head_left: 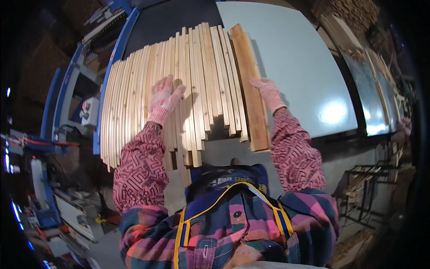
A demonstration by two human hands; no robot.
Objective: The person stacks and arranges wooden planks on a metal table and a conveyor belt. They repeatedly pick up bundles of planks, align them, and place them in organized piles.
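Note:
A wide row of pale wooden slats [200, 85] lies side by side in front of me, their near ends uneven. My left hand [163, 99], in a pinkish work glove, rests on top of the slats left of the middle. Its fingers are spread, and nothing is held in it. At the row's right side lies a wider, darker brown wooden board [251, 98], slightly tilted. My right hand [268, 93], gloved too, is closed on that board's right edge, thumb side toward its top face. Some of its fingers are hidden.
Right of the board spreads a pale, glossy tabletop [304, 58]. A blue machine frame [117, 49] borders the slats on the left, with a control box with a red button [89, 111] beside it. More wood [351, 15] is stacked at the far right.

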